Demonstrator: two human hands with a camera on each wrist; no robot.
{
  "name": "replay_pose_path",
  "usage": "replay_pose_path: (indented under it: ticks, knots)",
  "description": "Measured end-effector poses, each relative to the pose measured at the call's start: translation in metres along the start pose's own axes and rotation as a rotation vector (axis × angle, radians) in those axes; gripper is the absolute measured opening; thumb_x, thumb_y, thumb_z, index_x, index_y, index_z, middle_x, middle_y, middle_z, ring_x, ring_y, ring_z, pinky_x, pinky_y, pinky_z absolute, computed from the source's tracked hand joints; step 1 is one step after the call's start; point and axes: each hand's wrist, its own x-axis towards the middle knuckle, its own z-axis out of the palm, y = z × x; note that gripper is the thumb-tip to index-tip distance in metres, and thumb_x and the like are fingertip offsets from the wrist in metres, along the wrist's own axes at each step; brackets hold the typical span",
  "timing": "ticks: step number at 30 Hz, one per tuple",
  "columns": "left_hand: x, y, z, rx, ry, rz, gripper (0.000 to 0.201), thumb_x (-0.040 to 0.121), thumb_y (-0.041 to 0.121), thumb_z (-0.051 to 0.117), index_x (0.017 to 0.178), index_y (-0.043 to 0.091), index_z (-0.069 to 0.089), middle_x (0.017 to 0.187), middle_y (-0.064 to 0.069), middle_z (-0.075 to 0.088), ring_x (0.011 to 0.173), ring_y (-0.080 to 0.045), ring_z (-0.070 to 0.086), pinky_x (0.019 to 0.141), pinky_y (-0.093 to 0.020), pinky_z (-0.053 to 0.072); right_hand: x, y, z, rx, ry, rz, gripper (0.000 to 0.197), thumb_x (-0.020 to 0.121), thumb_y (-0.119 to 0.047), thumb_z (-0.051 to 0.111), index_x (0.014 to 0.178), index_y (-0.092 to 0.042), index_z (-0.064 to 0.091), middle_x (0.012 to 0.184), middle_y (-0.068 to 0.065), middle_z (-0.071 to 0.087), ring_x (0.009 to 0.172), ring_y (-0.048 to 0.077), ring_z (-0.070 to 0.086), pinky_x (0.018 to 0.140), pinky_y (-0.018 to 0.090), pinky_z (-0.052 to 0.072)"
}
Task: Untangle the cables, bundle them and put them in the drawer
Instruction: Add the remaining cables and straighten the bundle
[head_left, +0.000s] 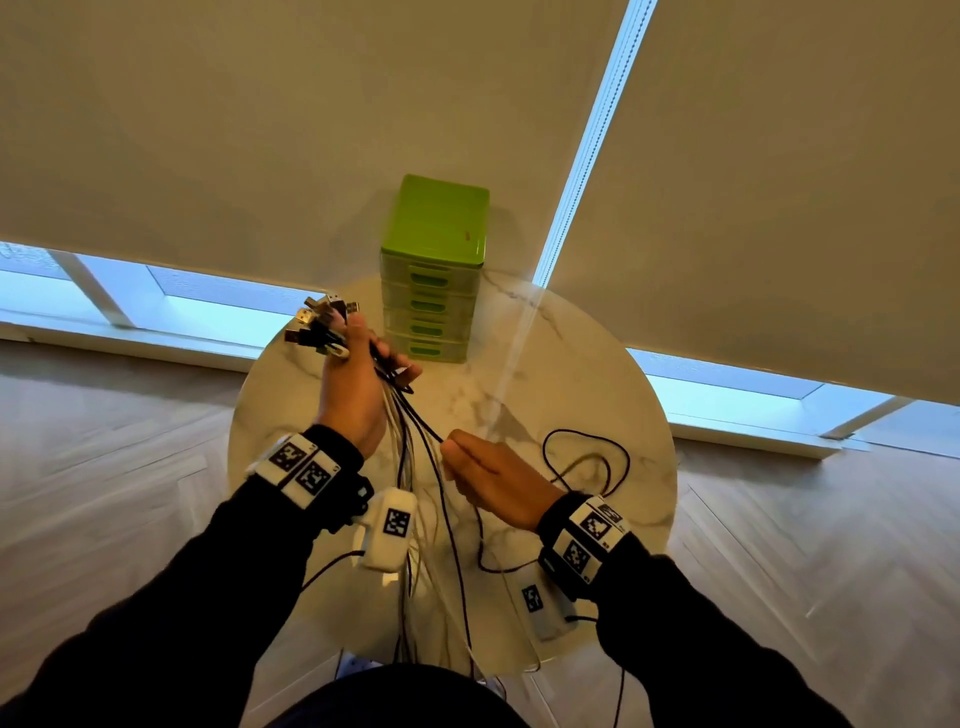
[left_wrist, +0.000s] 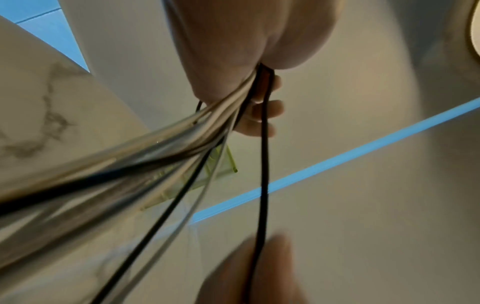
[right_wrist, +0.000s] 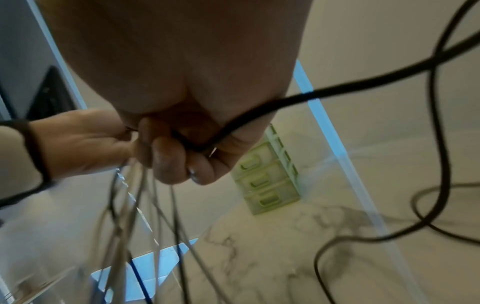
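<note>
Our left hand grips the cables near their plugs; our right hand pinches one black cable above the marble table.

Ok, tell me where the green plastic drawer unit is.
In the head view, the green plastic drawer unit stands at the far edge of the round marble table, just beyond and right of the left hand.

Cables' lower ends perhaps below table edge, unseen.
</note>
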Motion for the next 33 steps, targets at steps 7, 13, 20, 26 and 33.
replay_pose_path:
  ticks: [7,13,20,26,33]
  knots:
    - [0.022,0.052,-0.027,-0.008,-0.074,0.087,0.036,0.106,0.047,0.043,0.076,0.025,0.045,0.065,0.011,0.044,0.045,-0.004,0.028,0.042,-0.018,0.021,-0.025,0.06,-0.021,0.161,-0.194,0.382,0.039,0.106,-0.046,0.036,0.076,-0.021,0.042,0.062,-0.005,0.032,0.049,0.009,0.026,0.05,0.026,0.023]
    - [-0.008,0.037,-0.022,0.412,-0.316,0.09,0.033,0.107,0.041,0.043,0.08,0.022,0.046,0.065,0.008,0.046,0.049,-0.007,0.03,0.047,-0.022,0.024,0.016,0.06,-0.053,-0.482,0.172,0.371,0.034,0.105,-0.049,0.03,0.091,-0.022,0.045,0.077,-0.001,0.05,0.074,0.029,0.052,0.069,0.035,0.036]
    - [-0.025,-0.016,-0.019,0.564,-0.268,-0.031,0.031,0.106,0.042,0.045,0.094,0.018,0.059,0.074,0.001,0.052,0.053,-0.009,0.039,0.046,-0.02,0.032,0.062,-0.025,-0.026,-0.212,0.533,0.057,0.027,0.106,-0.041,0.04,0.082,-0.031,0.041,0.071,-0.006,0.054,0.063,0.018,0.05,0.059,0.034,0.033]
    - [-0.019,-0.016,-0.019,0.357,-0.155,-0.023,0.035,0.107,0.043,0.044,0.094,0.015,0.062,0.073,-0.003,0.053,0.06,-0.013,0.044,0.052,-0.029,0.036,0.052,-0.047,0.005,-0.198,0.297,-0.156,0.019,0.108,-0.031,0.038,0.106,-0.018,0.053,0.091,-0.002,0.067,0.078,0.008,0.062,0.07,0.021,0.047]
    - [-0.006,0.0,-0.017,0.196,-0.004,0.088,0.038,0.109,0.035,0.041,0.076,0.018,0.048,0.059,0.006,0.049,0.057,-0.01,0.051,0.058,-0.028,0.042,0.034,-0.032,0.012,-0.019,0.078,-0.052,0.034,0.107,-0.042,0.032,0.098,-0.014,0.048,0.069,-0.011,0.053,0.057,0.004,0.047,0.059,0.024,0.042]
